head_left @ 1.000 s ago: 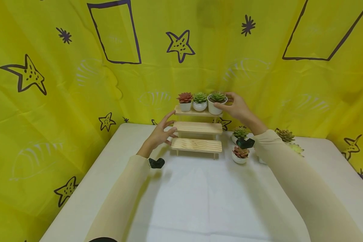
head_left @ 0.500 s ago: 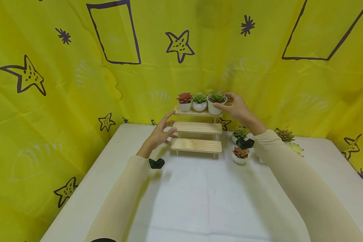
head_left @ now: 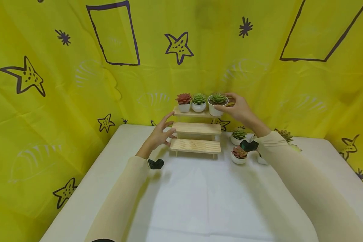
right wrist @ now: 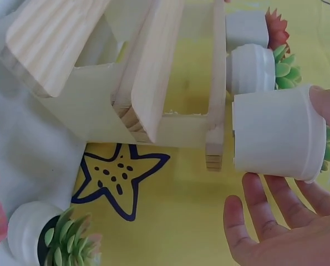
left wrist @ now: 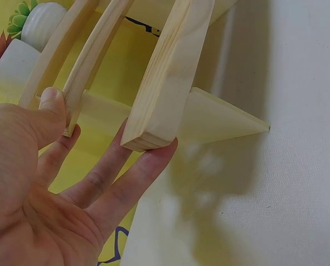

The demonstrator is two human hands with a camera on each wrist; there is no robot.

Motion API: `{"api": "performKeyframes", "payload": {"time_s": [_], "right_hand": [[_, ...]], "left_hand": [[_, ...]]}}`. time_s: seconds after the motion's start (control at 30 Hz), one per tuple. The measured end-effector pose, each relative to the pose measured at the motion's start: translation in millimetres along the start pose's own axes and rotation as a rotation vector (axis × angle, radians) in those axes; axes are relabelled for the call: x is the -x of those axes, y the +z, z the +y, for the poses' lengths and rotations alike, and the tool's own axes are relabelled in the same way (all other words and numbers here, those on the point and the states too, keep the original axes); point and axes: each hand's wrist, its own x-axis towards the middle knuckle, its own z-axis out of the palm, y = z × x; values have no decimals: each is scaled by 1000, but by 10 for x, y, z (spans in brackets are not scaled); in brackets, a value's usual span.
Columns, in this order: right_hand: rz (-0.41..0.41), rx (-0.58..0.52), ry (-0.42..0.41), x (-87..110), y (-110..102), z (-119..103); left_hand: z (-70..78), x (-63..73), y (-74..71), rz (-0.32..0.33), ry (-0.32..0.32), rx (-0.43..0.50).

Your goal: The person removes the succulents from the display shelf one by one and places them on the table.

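My right hand [head_left: 240,108] pinches the rim and side of a white pot with a green succulent [head_left: 218,105], thumb and fingers on either side. It is at the right end of the top tier; in the right wrist view a narrow gap shows between its base and the board. My left hand [left wrist: 59,188] touches the left ends of the wooden three-tier stand [head_left: 196,128] with spread, fairly straight fingers. Also on the top tier stand a small green succulent in a round white pot [head_left: 198,103] and a red succulent in a square white pot [head_left: 184,103].
On the white table right of the stand are a green potted succulent [head_left: 238,135] and a reddish one [head_left: 239,155]. Further right, more succulents [head_left: 285,135] are partly hidden by my right sleeve. A yellow patterned curtain [head_left: 151,80] hangs behind.
The right hand has shifted the white pot slightly to the right and toward me, widening its gap from the small green succulent. The left hand has stayed on the stand.
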Motion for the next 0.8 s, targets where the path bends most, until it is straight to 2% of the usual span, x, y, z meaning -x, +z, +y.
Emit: {"api": "performKeyframes", "payload": {"time_s": [0.17, 0.37, 0.6, 0.8], "right_hand": [[-14, -10, -35, 119, -58, 6], [-22, 29, -57, 304, -133, 2], [-29, 61, -49, 492, -189, 35], [-46, 114, -54, 629, -252, 84]], "left_hand": [[-15, -9, 4, 2, 0, 3], [-13, -6, 1, 6, -2, 0], [-3, -12, -3, -1, -23, 11], [5, -7, -3, -10, -15, 16]]}}
